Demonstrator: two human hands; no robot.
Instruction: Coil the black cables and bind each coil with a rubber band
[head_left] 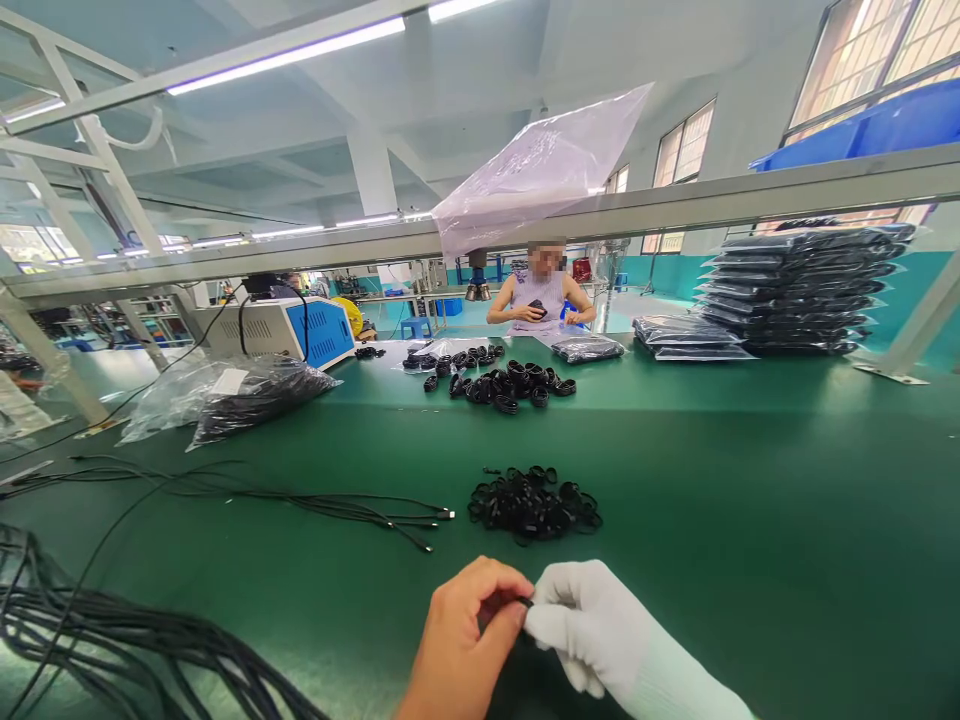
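My left hand [472,632], bare, is closed with thumb and fingertips pinched on a small black strap [526,603]. My right hand [600,625], in a white glove, pinches the same strap from the other side. Most of the strap is hidden by the fingers, so its full shape cannot be made out. Just beyond both hands lies a pile of small black looped straps [532,505] on the green table [750,530]. To the left of this pile, several black cables [337,500] end in metal-tipped plugs.
Bundled thick black cables [135,640] fill the near left. Further back are coiled black cables [517,385], a plastic bag of black items [255,395], a blue-and-white machine [281,330] and stacked bagged packs [802,290]. A metal shelf rail [675,205] crosses overhead. A person [544,295] sits opposite.
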